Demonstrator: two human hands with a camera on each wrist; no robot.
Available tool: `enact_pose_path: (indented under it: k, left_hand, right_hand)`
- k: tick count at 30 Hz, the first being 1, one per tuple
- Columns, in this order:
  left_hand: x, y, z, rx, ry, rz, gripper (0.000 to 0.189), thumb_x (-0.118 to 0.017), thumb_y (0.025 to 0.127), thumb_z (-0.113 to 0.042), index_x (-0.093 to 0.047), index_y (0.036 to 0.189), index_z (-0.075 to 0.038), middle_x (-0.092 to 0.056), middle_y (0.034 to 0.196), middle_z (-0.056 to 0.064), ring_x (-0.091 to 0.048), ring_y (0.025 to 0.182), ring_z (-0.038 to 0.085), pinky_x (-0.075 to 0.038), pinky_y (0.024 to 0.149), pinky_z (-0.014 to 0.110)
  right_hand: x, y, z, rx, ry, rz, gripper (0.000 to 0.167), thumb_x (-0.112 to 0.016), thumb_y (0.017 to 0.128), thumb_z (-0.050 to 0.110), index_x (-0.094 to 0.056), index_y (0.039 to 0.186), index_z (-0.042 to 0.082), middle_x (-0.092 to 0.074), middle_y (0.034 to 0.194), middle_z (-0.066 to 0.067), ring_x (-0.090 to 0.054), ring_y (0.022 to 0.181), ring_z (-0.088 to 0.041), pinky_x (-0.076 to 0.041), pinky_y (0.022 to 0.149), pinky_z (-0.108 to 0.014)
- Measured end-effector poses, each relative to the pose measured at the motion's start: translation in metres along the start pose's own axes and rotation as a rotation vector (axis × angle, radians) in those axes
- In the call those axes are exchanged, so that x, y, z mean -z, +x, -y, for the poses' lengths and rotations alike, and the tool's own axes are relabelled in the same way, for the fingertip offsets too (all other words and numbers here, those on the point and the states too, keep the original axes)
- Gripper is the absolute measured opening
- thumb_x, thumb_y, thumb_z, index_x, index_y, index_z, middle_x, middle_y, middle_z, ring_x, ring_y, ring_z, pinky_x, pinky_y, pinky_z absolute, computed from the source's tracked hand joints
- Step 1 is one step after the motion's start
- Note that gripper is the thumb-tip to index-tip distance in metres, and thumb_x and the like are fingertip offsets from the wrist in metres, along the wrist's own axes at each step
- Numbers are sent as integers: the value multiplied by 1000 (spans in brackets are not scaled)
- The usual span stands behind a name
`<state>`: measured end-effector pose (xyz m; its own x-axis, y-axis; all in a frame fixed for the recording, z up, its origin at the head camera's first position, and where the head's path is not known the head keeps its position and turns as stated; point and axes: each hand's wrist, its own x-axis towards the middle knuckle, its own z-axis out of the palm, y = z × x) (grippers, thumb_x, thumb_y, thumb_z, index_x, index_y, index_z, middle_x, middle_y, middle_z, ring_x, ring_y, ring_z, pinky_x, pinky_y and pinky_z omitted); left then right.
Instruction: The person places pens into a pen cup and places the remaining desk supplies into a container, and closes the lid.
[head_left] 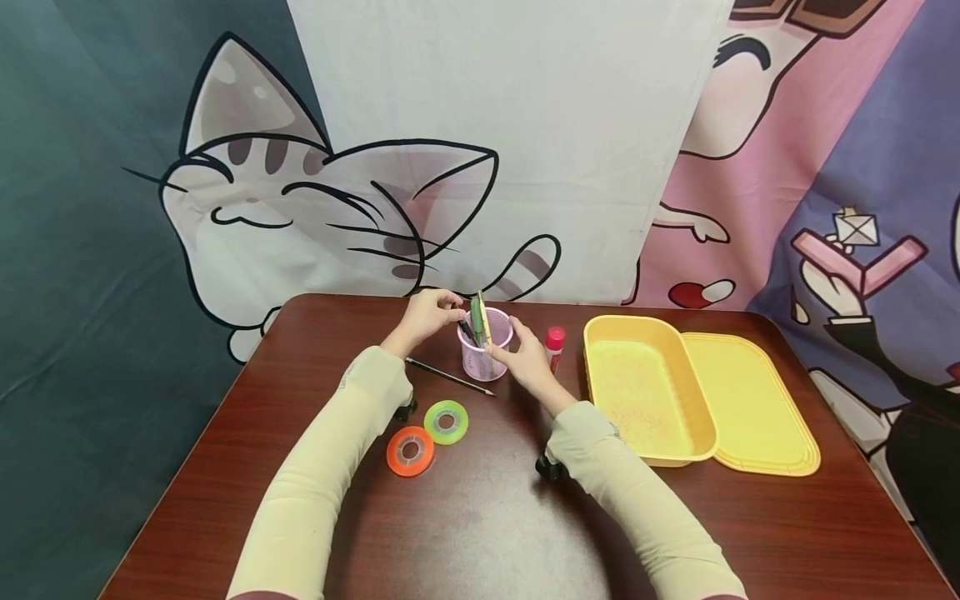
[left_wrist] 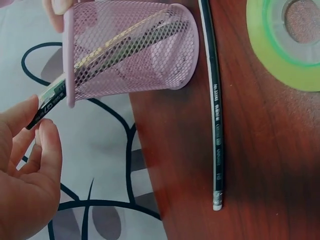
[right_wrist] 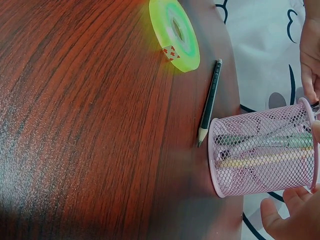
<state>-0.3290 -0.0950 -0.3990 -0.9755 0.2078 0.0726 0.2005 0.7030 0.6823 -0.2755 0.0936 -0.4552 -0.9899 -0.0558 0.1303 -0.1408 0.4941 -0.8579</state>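
A pink mesh pen cup (head_left: 484,364) stands near the table's back edge, with several pens and sticks in it, among them a green one (head_left: 476,321) and a yellow one (head_left: 485,321). My left hand (head_left: 430,318) pinches the top end of a black pen (left_wrist: 48,106) that leans out over the rim. From the other side my right hand (head_left: 527,360) holds the cup by its rim, thumb in front and fingers behind. A dark pencil (head_left: 450,377) with a white eraser end lies on the table just in front of the cup.
Nearer to me lie a green tape roll (head_left: 457,406) and an orange tape roll (head_left: 397,457), side by side. A glue stick (head_left: 554,340) with a red cap stands right of the cup. Farther right, a yellow tray (head_left: 651,383) overlaps its yellow lid (head_left: 757,400).
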Motion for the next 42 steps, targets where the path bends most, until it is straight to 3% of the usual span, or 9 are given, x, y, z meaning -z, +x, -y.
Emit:
enact_pose_path:
  k: [8, 14, 20, 32, 42]
  left_hand:
    - [-5, -2, 4, 23, -44, -34, 31, -66, 78, -24, -62, 105, -8, -61, 96, 11, -54, 90, 21, -45, 74, 32]
    - [0, -5, 7, 31, -128, -23, 40, -66, 78, -26, -57, 113, -7, -61, 105, 13, -55, 100, 24, -45, 84, 37]
    - [6, -11, 16, 35, -208, -8, 43, -66, 78, -27, -56, 115, -8, -61, 106, 13, -55, 100, 24, -45, 83, 38]
    - [10, -25, 51, 57, -201, 37, 38, -64, 81, -23, -55, 114, -8, -58, 111, 16, -55, 100, 26, -44, 85, 39]
    - [4, -37, 85, 86, -109, 92, 38, -61, 83, -20, -55, 118, -6, -55, 118, 14, -49, 109, 27, -42, 88, 42]
  right_hand:
    - [0, 0, 0, 1, 4, 2, 73, -69, 75, 25, -34, 134, -1, -39, 136, -17, -34, 127, -27, -27, 104, -40]
    - [1, -1, 1, 8, -10, -1, 75, -69, 74, 27, -33, 134, 0, -39, 136, -17, -35, 127, -28, -27, 104, -40]
    - [1, -1, 1, 25, 9, -9, 74, -69, 74, 24, -34, 133, -3, -39, 135, -18, -35, 126, -29, -27, 104, -41]
    - [0, 0, 0, 8, 51, 17, 74, -68, 75, 22, -31, 134, -2, -36, 137, -19, -31, 129, -27, -25, 106, -40]
    - [0, 0, -2, 10, 18, 7, 74, -68, 75, 26, -33, 134, -2, -38, 136, -17, -33, 128, -27, -27, 105, -39]
